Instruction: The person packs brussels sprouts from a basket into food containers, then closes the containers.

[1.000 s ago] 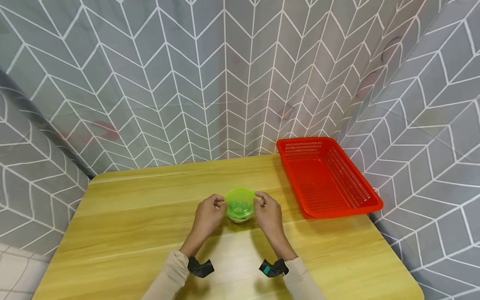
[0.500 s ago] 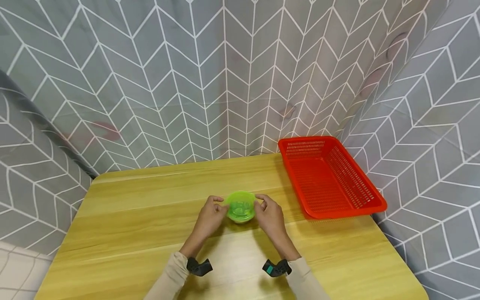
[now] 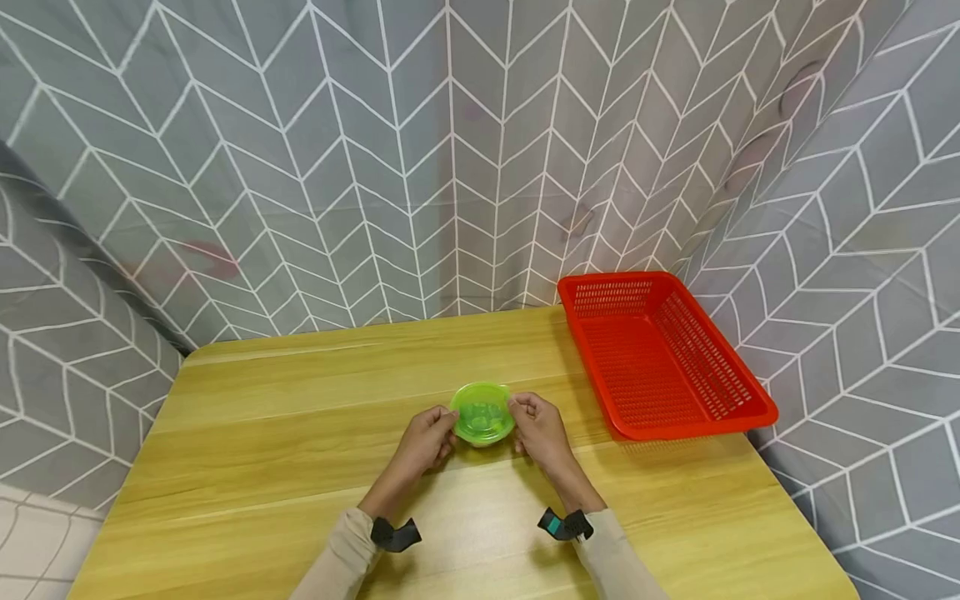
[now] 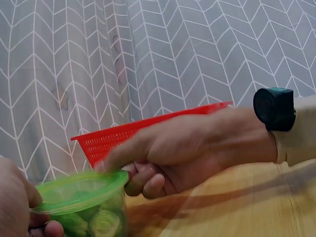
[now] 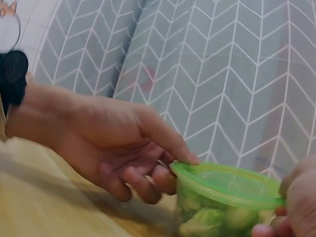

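Observation:
A round clear tub (image 5: pixel 197 220) wears a translucent green lid (image 3: pixel 481 414) and stands on the table between both hands. Green vegetable chunks (image 4: pixel 103 223) show through its wall; one has a pale cut face. My left hand (image 3: pixel 423 439) pinches the lid's left edge, thumb on top and fingers curled under the rim. On the opposite side, my right hand (image 3: pixel 542 429) grips the rim in the same way, thumb over the lid. Seen from the left wrist, the lid sits across the tub's mouth. The fingers partly hide the tub's sides.
A red plastic basket (image 3: pixel 600 385) with slotted walls stands at the table's back right, beyond the right hand. The wooden table (image 3: pixel 285 467) has its far edge against a grey patterned curtain (image 3: pixel 337 167). Black cameras (image 3: pixel 395 535) are strapped to both wrists.
Both index fingers, stretched along the lid's far sides before, are now curled in at its edges. The hands have turned slightly, and the lid's top shows differently tilted.

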The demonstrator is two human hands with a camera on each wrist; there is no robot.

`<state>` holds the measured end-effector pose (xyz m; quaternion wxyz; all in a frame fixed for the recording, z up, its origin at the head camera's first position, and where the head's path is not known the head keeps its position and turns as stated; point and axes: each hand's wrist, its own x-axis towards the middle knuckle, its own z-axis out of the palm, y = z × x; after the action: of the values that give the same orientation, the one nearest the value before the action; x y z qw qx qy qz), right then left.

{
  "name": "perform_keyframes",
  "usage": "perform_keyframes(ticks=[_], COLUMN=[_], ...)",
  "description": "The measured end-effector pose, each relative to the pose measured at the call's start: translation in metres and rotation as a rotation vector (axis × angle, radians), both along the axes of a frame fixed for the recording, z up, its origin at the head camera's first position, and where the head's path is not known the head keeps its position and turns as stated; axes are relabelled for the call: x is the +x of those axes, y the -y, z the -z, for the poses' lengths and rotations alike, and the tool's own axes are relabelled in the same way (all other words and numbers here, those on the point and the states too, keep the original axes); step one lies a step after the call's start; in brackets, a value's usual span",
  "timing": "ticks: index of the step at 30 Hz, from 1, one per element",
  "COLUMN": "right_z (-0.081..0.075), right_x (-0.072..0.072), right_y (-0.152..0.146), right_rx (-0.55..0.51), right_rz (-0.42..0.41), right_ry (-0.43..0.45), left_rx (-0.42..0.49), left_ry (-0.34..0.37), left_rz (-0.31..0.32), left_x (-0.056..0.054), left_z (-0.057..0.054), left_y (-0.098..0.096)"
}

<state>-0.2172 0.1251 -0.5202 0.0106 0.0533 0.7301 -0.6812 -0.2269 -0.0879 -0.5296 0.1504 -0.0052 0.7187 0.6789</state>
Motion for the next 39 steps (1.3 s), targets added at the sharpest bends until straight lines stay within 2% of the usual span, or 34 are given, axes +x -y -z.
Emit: perform_keyframes(ticks=[4,8,11,17,22,25,27,29,31,34,36,39], right_z=[0.001,-0.004,-0.005,0.013,0.021,0.021,0.019,0.008,-0.008,-0.044,-0.066,-0.092], right_x=[0.001,0.003,0.003,0.004,0.000,-0.001,0.002,0.009,0.017,0.021,0.015,-0.009], right_y=[0.002,0.002,0.001,0.003,0.007,0.006,0.005,0.005,0.005,0.009,0.013,0.018], right_rx=[-0.058,-0.069,-0.086,-0.122,-0.125,-0.138,-0.133,-0.103,-0.026,0.093,0.150,0.230], right_rz=[-0.006,-0.016,-0.013,0.017,0.017,0.023,0.038,0.072,0.121,0.176,0.186,0.155], right_ry=[0.008,0.034,0.019,-0.007,0.002,0.016,-0.014,-0.061,-0.156,-0.299,-0.397,-0.522], left_rx=[0.026,0.050,0.064,0.050,0.039,0.046,0.041,0.002,-0.078,-0.237,-0.339,-0.475], left_ry=[-0.005,-0.010,-0.005,0.006,0.012,0.018,0.007,-0.034,-0.110,-0.262,-0.364,-0.525], left_rz=[-0.005,0.018,0.029,0.035,0.006,-0.021,-0.043,-0.061,-0.083,-0.110,-0.125,-0.125], left_x=[0.002,0.002,0.000,0.001,0.002,0.004,0.006,0.009,0.008,0.000,-0.010,-0.031], left_z=[0.000,0.001,0.002,0.003,0.006,0.007,0.007,0.004,-0.001,-0.020,-0.037,-0.067], left_y=[0.000,-0.001,-0.002,0.000,0.009,0.015,0.020,0.025,0.030,0.035,0.038,0.040])
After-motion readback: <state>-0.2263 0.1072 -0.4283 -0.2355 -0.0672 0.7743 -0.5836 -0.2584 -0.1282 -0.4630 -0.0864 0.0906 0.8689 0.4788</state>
